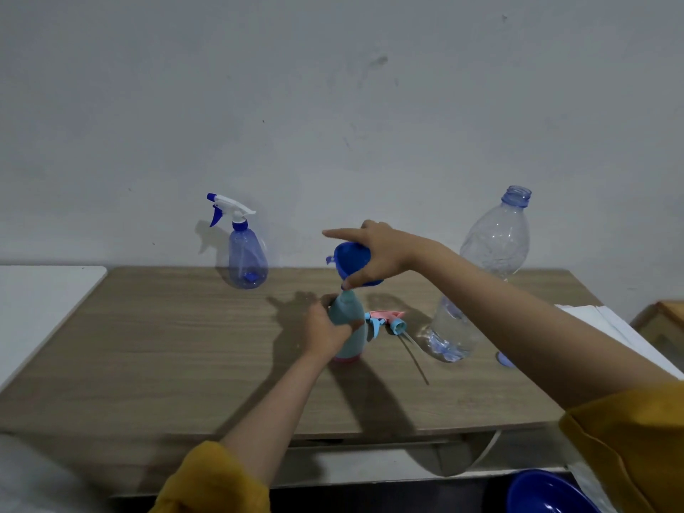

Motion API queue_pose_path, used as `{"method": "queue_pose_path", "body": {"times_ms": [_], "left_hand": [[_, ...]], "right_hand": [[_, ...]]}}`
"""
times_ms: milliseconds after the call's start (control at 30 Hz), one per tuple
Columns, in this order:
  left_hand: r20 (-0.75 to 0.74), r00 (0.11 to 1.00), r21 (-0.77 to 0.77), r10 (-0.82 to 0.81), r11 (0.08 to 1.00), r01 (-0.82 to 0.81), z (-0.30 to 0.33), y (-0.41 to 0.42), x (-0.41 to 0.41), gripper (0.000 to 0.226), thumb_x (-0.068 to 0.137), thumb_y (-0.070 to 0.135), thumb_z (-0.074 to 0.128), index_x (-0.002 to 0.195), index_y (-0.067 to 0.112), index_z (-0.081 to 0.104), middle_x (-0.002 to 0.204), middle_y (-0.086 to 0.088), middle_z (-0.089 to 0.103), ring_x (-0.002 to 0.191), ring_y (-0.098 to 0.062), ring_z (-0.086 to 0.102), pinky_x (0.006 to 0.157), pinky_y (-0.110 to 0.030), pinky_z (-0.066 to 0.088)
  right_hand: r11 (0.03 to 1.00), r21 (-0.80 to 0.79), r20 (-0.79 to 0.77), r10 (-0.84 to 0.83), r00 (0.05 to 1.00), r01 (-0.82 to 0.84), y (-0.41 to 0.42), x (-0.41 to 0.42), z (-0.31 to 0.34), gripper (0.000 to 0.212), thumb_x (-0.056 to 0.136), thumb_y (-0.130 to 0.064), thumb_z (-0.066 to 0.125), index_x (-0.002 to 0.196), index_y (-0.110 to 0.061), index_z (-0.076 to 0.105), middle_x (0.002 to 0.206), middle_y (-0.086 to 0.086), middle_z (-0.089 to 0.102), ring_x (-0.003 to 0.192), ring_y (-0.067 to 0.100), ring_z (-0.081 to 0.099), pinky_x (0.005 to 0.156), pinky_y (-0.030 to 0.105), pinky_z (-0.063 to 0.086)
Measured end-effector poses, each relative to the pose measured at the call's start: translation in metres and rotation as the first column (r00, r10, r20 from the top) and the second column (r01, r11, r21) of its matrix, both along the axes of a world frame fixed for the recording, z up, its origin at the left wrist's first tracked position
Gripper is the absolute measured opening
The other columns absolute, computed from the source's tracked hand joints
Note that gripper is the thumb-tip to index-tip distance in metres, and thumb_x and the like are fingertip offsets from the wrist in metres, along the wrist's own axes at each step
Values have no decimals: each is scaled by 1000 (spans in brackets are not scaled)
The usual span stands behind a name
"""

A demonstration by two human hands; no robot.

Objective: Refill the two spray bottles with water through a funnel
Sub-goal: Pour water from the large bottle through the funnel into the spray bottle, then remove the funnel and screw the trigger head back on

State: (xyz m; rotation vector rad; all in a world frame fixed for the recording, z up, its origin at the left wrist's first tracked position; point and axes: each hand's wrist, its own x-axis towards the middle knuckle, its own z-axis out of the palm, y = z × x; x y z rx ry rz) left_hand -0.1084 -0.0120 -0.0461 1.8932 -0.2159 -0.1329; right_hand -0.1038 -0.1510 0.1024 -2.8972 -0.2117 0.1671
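Observation:
A light blue spray bottle [348, 320] with a pink base stands in the middle of the wooden table [166, 357], its top off. My left hand [325, 329] grips its body. My right hand [377, 253] holds a blue funnel [351, 259] tilted, its spout at the bottle's neck. The pink and blue spray head [386, 322] with its tube lies just right of the bottle. A clear blue spray bottle [246, 255] with a white and blue trigger stands at the back left. A large clear water bottle [481, 275] stands open at the right, partly behind my right arm.
A small blue cap [504, 359] lies on the table by the big bottle. A white surface [44, 290] adjoins the table at the left, white paper [607, 323] at the right. A blue basin [547, 494] sits below the table's front edge. The wall is right behind.

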Motion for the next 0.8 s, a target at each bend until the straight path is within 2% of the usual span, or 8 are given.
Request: {"method": "queue_pose_path", "body": {"times_ms": [100,200,300,367,433,533,633,800], "left_hand": [[63,997,19,34,999,-35,-3,6,-1,53,63,23,86,109,17,59,100,7,59,91,-9,55,76,-25,46],[109,993,41,48,998,-52,-6,15,-2,46,62,26,86,100,21,60,93,9,60,84,-8,55,70,-22,44],[144,987,66,77,994,-87,-10,26,0,50,59,25,87,103,16,64,98,3,65,87,-14,59,75,-28,48],[150,984,73,98,991,-110,-13,33,2,52,58,25,87,104,15,65,101,-1,67,90,-18,62,80,-32,51],[140,986,90,94,990,-107,-14,37,4,53,59,27,87,105,15,64,103,-1,67,92,-19,62,82,-35,52],[141,988,100,66,992,-80,-13,40,4,55,61,30,86,109,16,62,106,0,65,95,-17,61,82,-35,52],[133,990,91,52,994,-65,-11,41,2,55,62,30,85,110,18,60,108,1,64,96,-16,60,83,-38,53],[150,988,100,40,993,-56,-13,43,-1,56,65,34,83,113,20,58,112,2,62,99,-14,58,83,-39,54]], "right_hand": [[990,136,56,-37,998,29,-15,-20,6,74,72,-59,71,135,-54,33,118,1,39,108,21,44,94,36,44],[950,306,90,-91,992,60,-26,-41,-8,61,70,-53,73,122,-43,44,115,3,49,104,19,52,92,36,50],[880,456,70,-184,981,132,-27,-64,-38,51,70,-26,79,109,-22,46,99,-1,55,86,15,58,79,34,55],[826,519,20,-267,963,219,-24,-78,-69,52,65,-15,81,105,-14,46,89,-4,54,76,17,56,68,29,51],[782,548,-18,-343,939,297,-22,-88,-103,61,54,-24,80,106,-16,49,93,-2,57,78,17,58,66,27,49],[730,585,-41,-410,911,354,-19,-100,-147,71,48,-38,78,113,-27,53,115,2,55,94,16,58,75,22,49],[720,569,-33,-462,886,396,-11,-114,-173,66,58,-37,86,114,-23,54,111,-2,50,96,16,54,80,26,47],[730,547,1,-489,872,409,2,-125,-207,67,57,-43,86,111,-24,50,109,-6,55,97,14,56,81,30,51]]}}
